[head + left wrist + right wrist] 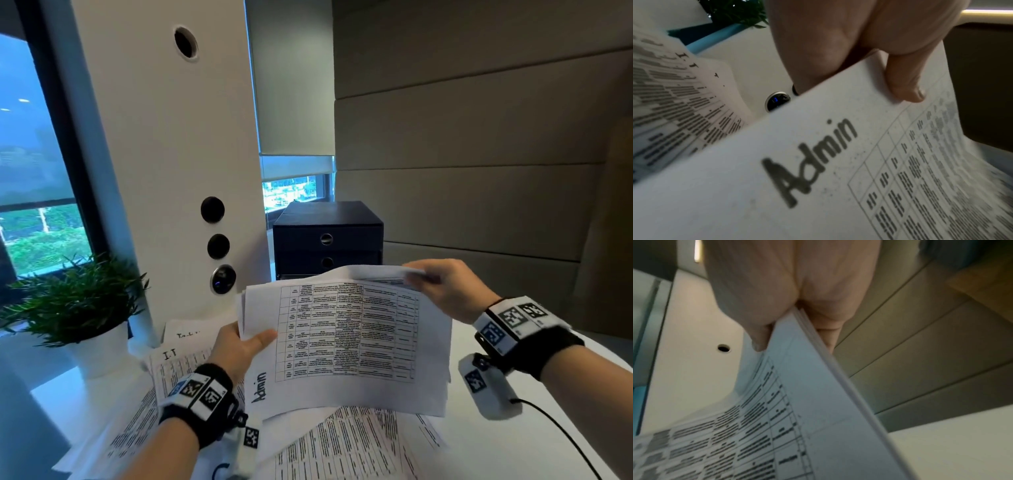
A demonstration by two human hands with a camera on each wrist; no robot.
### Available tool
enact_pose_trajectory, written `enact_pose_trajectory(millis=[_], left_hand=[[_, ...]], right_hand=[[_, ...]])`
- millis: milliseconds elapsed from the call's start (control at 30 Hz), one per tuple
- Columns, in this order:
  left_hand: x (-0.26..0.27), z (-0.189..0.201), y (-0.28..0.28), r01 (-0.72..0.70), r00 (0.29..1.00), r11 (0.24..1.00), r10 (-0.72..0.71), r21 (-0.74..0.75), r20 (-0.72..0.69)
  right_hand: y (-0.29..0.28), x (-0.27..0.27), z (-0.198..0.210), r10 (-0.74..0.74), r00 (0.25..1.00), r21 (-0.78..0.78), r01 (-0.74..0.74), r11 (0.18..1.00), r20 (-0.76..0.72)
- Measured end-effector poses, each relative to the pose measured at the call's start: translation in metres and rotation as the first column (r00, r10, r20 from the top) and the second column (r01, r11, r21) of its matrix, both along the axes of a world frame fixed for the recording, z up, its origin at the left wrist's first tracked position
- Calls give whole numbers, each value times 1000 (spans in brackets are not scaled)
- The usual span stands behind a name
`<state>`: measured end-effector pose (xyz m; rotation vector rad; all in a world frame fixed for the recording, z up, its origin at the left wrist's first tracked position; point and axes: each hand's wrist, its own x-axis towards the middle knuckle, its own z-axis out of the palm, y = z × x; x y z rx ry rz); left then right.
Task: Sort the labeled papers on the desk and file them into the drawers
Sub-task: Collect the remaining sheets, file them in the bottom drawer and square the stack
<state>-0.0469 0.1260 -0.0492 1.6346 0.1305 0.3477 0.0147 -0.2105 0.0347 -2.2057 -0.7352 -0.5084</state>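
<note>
A small stack of white sheets with a printed table and the handwritten label "Admin" (pixel 346 342) is held above the desk. My left hand (pixel 245 344) pinches its near left edge, thumb on top (pixel 906 87). My right hand (pixel 442 284) pinches the far right corner (pixel 797 324) of the Admin stack (pixel 812 162). Behind the stack stands a dark drawer box (pixel 327 236) with round pulls; its lower part is hidden by the paper. More printed sheets (pixel 342 445) lie loose on the desk below, one marked "I.T" (pixel 170 354).
A potted green plant (pixel 78 301) stands at the left on the white desk (pixel 561 394). A white pillar (pixel 171 171) with round sockets rises behind the papers. A black cable (pixel 561 431) runs over the desk at the right. A padded wall closes the right side.
</note>
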Motion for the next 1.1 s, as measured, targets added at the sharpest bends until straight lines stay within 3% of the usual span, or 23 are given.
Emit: enact_pose_trajectory(millis=[100, 300, 500, 600, 733, 900, 1033, 1100], left_hand=[[1, -1, -2, -2, 1000, 999, 2, -38, 23], [6, -8, 1, -13, 1000, 996, 13, -88, -10], [7, -6, -1, -8, 1000, 996, 8, -84, -2], [6, -4, -1, 3, 1000, 996, -4, -90, -1], [7, -3, 0, 7, 1000, 997, -8, -82, -3], [6, -2, -2, 24, 1000, 996, -24, -87, -2], [8, -2, -4, 17, 1000, 996, -16, -91, 10], [8, -3, -4, 17, 1000, 995, -16, -94, 10]], right_hand=[[-7, -1, -6, -15, 999, 228, 22, 973, -34], [-16, -10, -7, -42, 997, 165, 51, 985, -60], [-15, -16, 2, -43, 991, -125, 59, 990, 130], [-12, -18, 8, -65, 986, -166, 91, 982, 152], [1, -19, 16, -116, 993, -96, 118, 988, 35], [-2, -25, 31, -237, 962, -327, 183, 927, -135], [6, -31, 36, -218, 973, -374, 175, 911, -76], [9, -34, 32, -206, 975, -499, 137, 856, -86]])
